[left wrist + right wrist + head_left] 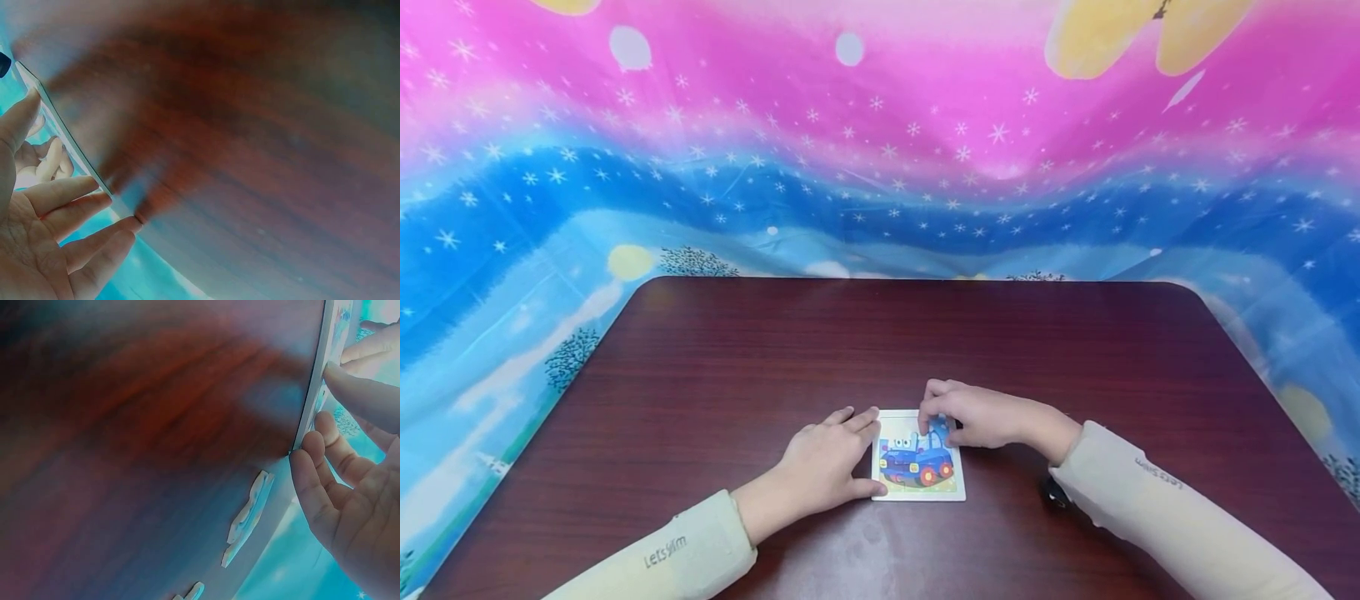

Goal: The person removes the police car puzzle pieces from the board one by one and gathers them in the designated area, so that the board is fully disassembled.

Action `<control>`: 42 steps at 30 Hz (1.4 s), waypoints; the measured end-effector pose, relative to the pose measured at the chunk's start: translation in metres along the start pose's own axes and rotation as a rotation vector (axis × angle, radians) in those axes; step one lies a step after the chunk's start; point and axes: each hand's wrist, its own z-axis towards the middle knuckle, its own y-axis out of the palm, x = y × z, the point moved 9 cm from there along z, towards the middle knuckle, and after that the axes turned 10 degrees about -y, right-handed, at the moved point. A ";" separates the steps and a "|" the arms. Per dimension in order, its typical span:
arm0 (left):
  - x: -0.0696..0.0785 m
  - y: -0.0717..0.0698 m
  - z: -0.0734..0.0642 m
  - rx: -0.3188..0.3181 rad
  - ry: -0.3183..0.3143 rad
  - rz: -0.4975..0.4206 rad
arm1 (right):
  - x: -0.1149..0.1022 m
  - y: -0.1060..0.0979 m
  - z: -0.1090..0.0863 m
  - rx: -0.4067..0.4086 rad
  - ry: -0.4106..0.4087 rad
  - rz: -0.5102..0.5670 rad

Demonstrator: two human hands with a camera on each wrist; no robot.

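Observation:
A square picture puzzle with a white border lies on the table and shows a blue cartoon car with red wheels. My left hand rests along its left border, fingers extended and thumb at the lower left corner. At the upper right, my right hand bends its fingers over the puzzle. Its thumb and forefinger pinch a blue puzzle piece in the car's roof area, partly covered by the fingers. In the right wrist view, the right thumb and fingertips are at the frame's edge.
The dark red-brown table reaches back to a pink and blue patterned cloth. Loose puzzle pieces lie on the table in the right wrist view. A small black object shows beneath the right sleeve.

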 end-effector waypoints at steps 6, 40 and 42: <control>0.000 -0.001 0.000 0.000 -0.001 -0.004 | -0.002 -0.001 -0.001 0.004 0.003 0.019; 0.000 -0.002 -0.001 -0.011 0.002 -0.002 | 0.008 -0.016 0.000 0.140 -0.052 0.217; 0.000 -0.002 -0.001 -0.011 0.002 -0.001 | 0.007 -0.017 0.001 0.143 -0.062 0.221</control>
